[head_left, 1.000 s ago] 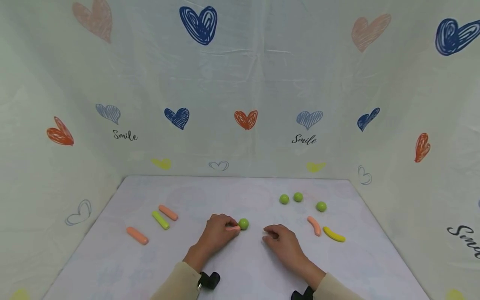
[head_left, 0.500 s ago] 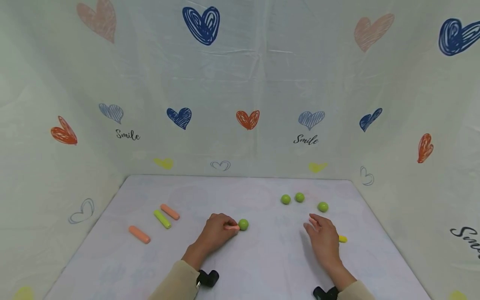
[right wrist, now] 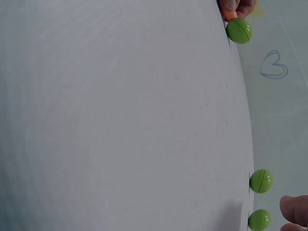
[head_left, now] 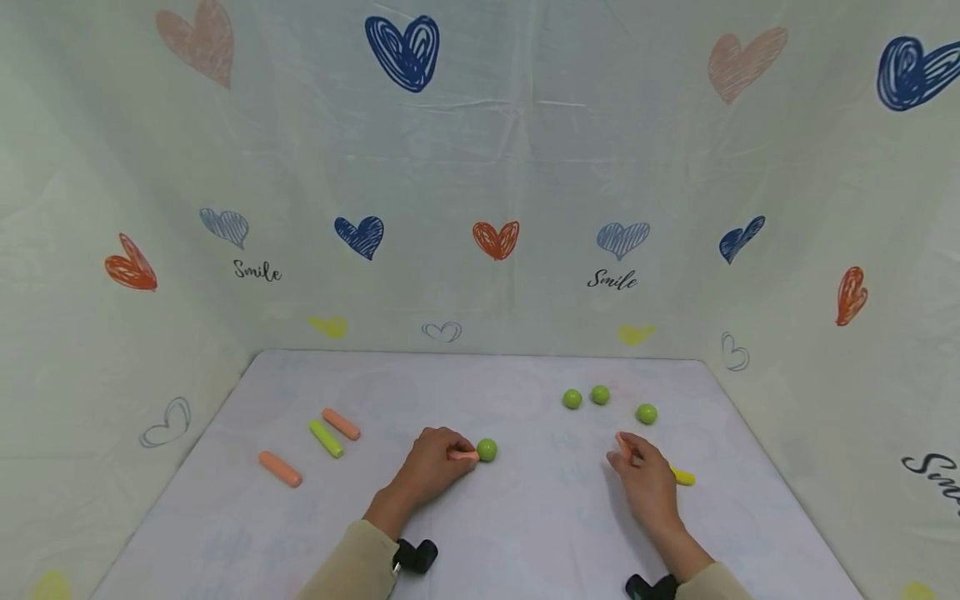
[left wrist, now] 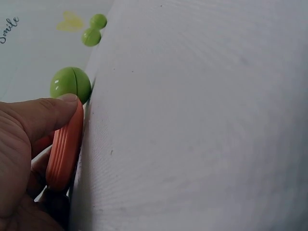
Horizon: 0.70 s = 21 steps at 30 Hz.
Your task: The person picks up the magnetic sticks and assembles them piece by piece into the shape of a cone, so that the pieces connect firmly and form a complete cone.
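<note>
My left hand [head_left: 435, 462] pinches a ridged orange stick [left wrist: 65, 149] between thumb and fingers, low over the white table. The end of the stick meets a green ball [left wrist: 70, 84] with a seam round it. To the right, my right hand [head_left: 647, 483] pinches a curved, sausage-like orange piece [head_left: 622, 442], mostly hidden by the fingers. Only this hand's fingertips [right wrist: 293, 210] show in the right wrist view. A yellow curved piece [head_left: 684, 477], like a small banana, lies partly covered beside the right hand.
Three more green balls lie at the back right, the nearest one [head_left: 647, 414] just beyond my right hand. On the left of the table [head_left: 450, 383] are two orange sticks [head_left: 281, 469] and a yellow-green stick [head_left: 326, 438]. A heart-printed curtain [head_left: 517, 167] surrounds the table.
My right hand has moved right from near the middle to the curved orange piece, and its fingers have closed in on it. My left hand stays at the green ball with its stick.
</note>
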Tool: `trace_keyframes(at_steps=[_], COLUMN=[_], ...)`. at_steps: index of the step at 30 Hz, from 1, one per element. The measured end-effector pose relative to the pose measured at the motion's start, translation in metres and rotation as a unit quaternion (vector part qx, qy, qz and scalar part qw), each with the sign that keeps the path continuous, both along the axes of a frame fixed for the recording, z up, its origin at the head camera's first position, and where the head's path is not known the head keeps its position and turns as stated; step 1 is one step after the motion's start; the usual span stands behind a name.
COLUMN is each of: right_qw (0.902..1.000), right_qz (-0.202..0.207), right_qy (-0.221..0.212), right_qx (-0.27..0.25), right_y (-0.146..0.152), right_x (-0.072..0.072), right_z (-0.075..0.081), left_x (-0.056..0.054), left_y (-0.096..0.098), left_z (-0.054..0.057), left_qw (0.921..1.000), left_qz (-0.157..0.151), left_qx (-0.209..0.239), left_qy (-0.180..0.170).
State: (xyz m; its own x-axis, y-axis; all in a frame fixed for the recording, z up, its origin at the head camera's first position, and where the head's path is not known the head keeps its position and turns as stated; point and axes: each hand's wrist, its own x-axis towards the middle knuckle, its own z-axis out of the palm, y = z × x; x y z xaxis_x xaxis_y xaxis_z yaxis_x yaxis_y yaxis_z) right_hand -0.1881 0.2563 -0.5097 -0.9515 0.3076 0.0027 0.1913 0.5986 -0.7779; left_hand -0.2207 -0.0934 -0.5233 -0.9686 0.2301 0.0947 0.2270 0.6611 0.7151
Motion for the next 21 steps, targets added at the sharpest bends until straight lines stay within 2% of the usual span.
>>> trace_keyframes(at_steps=[5,8,11,16,21], right_qw=[0.9986,0.9981,0.9978,0.9930,0.9890], right_qz=[0.029,0.039,0.055,0.105,0.129], right_qy=[0.003,-0.003,-0.028,-0.052,-0.066], right_qx=[-0.045,-0.048,-0.026,0.017,0.031], right_y=[-0.003,0.000,0.007,0.013,0.015], right_x=[-0.006,-0.011,-0.017,-0.028,-0.034], right_z=[-0.002,-0.001,0.000,0.002,0.002], left_x=[0.000,0.000,0.000,0.001,0.001], left_y=[0.000,0.000,0.001,0.000,0.000], left_z=[0.001,0.000,-0.001,-0.001,-0.001], left_qw=[1.0000,1.0000,1.0000,1.0000,0.9999], left_qz=[-0.001,-0.002,-0.002,0.002,0.006], left_qx=[0.003,0.005,0.004,0.003,0.009], left_qy=[-0.003,-0.007,-0.007,0.000,-0.004])
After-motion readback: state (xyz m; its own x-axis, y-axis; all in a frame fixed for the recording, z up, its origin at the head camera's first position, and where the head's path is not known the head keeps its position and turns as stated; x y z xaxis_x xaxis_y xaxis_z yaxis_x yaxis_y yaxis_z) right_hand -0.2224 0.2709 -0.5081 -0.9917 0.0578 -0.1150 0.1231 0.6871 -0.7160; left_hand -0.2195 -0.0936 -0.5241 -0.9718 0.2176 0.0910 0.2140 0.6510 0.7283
